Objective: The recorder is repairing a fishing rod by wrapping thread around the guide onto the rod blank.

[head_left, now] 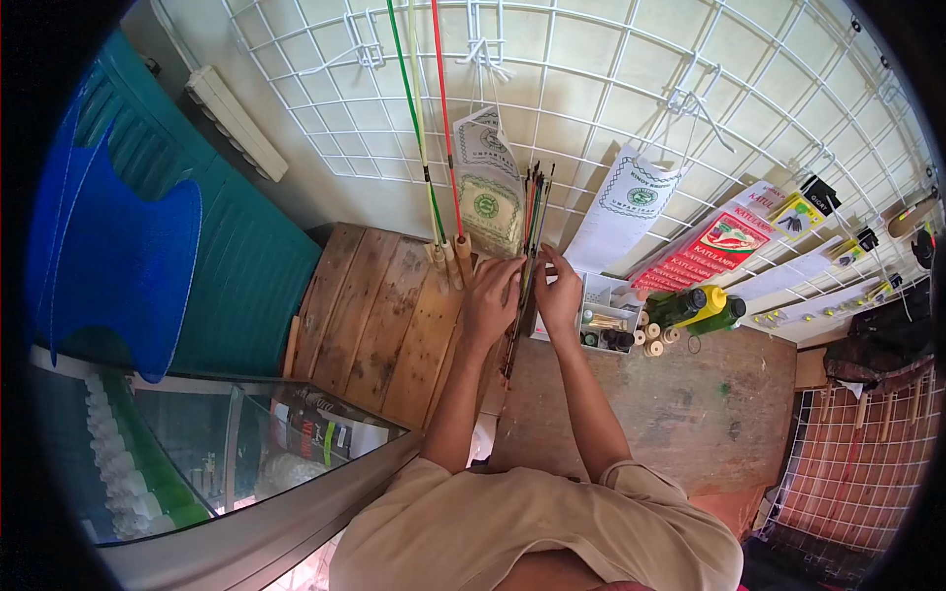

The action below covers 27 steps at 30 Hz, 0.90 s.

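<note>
A bundle of thin, mostly dark rods (pixel 534 202) stands upright in the middle, its lower ends reaching down between my forearms. My left hand (pixel 495 295) has its fingers closed on the bundle from the left. My right hand (pixel 557 294) grips it from the right, fingertips bent inward near the wall side. Just left of my hands, longer green, pale and red rods with wooden handles (pixel 459 258) stand against the wall. Beside my right hand sits a white compartment box (pixel 608 320) holding small dark and pale items.
A white wire grid (pixel 621 79) carries hanging printed packets (pixel 626 202). Bottles (pixel 708 310) and wooden spools (pixel 650 335) sit right on the worn board (pixel 680 414). A slatted wooden top (pixel 355 325), teal plastic panel (pixel 227 276), blue mesh (pixel 118 256) and glass case (pixel 168 453) are leftward.
</note>
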Available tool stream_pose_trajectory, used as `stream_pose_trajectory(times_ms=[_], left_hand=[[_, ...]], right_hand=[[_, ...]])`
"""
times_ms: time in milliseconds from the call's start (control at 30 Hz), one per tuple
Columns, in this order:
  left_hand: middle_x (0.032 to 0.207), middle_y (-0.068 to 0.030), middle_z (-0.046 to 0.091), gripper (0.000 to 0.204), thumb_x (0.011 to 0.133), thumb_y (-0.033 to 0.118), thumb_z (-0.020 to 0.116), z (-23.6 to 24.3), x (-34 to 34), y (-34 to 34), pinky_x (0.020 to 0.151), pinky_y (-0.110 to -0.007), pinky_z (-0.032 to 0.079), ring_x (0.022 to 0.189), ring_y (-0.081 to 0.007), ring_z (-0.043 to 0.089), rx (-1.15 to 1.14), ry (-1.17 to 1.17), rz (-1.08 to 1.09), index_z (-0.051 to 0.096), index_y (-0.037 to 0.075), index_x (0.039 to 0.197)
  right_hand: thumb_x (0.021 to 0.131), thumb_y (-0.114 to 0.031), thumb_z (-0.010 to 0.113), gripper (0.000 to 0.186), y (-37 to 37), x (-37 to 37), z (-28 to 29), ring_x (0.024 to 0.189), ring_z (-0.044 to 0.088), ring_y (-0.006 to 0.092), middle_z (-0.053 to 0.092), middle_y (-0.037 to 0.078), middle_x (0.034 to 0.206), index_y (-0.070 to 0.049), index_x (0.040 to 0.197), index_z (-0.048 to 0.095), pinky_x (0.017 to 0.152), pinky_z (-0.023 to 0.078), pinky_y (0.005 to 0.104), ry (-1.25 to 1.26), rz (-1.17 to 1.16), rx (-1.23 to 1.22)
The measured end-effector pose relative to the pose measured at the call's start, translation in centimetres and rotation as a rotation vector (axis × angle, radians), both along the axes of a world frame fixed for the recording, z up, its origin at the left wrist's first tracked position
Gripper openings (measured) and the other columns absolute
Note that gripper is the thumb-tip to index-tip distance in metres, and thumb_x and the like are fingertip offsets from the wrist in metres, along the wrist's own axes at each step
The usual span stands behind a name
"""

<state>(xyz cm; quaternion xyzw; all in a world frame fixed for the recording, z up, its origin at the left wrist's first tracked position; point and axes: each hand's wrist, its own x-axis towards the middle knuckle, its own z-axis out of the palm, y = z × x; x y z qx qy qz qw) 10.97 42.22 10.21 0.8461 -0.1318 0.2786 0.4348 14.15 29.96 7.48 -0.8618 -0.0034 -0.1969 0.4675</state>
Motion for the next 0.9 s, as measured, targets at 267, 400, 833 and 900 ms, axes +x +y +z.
stream_pose_trajectory(times_ms=[267, 400, 833, 900], left_hand=[[0.104, -0.0091, 0.066, 0.031, 0.085, 0.004, 0.058, -0.7, 0.4, -0.2, 0.088, -0.039, 0.045, 0.099, -0.0295, 0.055, 0.095, 0.010, 0.029, 0.063, 0.008, 0.115], [0.104, -0.0067, 0.066, 0.029, 0.084, 0.004, 0.059, -0.6, 0.6, -0.3, 0.088, -0.038, 0.044, 0.099, -0.0287, 0.053, 0.121, 0.006, 0.044, 0.064, 0.009, 0.112], [0.104, -0.0084, 0.066, 0.025, 0.083, 0.010, 0.065, -2.6, -0.8, -0.1, 0.087, -0.039, 0.043, 0.099, -0.0297, 0.053, 0.055, 0.090, 0.010, 0.063, 0.009, 0.107], [0.102, -0.0092, 0.067, 0.025, 0.083, 0.012, 0.066, -3.5, -1.5, 0.2, 0.087, -0.039, 0.044, 0.097, -0.0302, 0.054, 0.056, 0.110, 0.025, 0.064, 0.009, 0.107]], right_hand=[[0.079, -0.007, 0.069, 0.012, 0.0, 0.5, 0.5, 0.067, 0.069, 0.0221, 0.069, 0.012, 0.080, -0.002, 0.090, 0.068, 0.061, 0.051, 0.0309, 0.022, 0.008, 0.073], [0.079, -0.008, 0.070, 0.011, -0.5, 0.6, -0.2, 0.066, 0.068, 0.0200, 0.069, 0.011, 0.077, -0.002, 0.086, 0.068, 0.059, 0.050, 0.0305, -0.040, 0.012, 0.068], [0.087, -0.009, 0.063, 0.012, -1.4, -1.9, 1.4, 0.063, 0.064, 0.0213, 0.067, 0.013, 0.079, -0.002, 0.095, 0.059, 0.059, 0.048, 0.0299, -0.009, 0.215, 0.197], [0.087, -0.007, 0.063, 0.011, -1.2, -1.9, 2.3, 0.063, 0.063, 0.0189, 0.066, 0.013, 0.078, -0.001, 0.095, 0.059, 0.060, 0.048, 0.0286, 0.038, 0.238, 0.268]])
